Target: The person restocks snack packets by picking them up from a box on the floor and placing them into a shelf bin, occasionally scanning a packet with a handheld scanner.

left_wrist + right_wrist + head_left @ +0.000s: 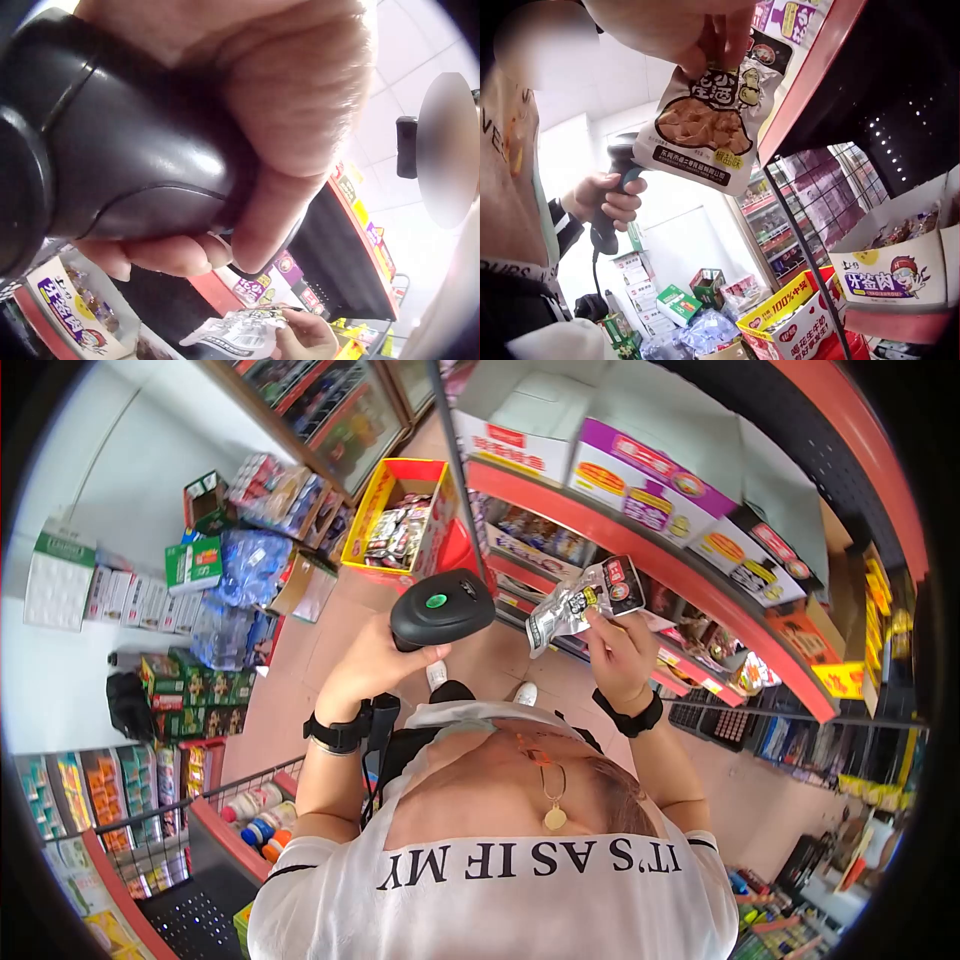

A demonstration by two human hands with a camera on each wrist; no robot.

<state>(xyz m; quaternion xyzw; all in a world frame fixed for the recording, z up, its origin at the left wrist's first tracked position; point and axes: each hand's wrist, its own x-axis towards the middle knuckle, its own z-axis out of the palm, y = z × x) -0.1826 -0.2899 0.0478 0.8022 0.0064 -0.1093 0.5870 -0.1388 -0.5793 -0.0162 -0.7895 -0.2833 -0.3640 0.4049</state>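
A black handheld scanner [443,610] with a green button is gripped by my left hand [372,668]; in the left wrist view the fingers and thumb [274,217] wrap round its handle. My right hand [622,655] pinches a silver and black snack packet [585,600] by its edge. The right wrist view shows the packet [709,127] hanging from the fingertips of the right hand [682,34], its printed face with a food picture toward that camera. Scanner and packet are apart, side by side in front of the chest.
Red-edged shelves [640,525] with snack boxes stand ahead and to the right. A yellow and red box [400,520] of packets is ahead. Cartons and wrapped bottles [240,570] are stacked at the left. A wire rack [200,830] with goods is at the lower left.
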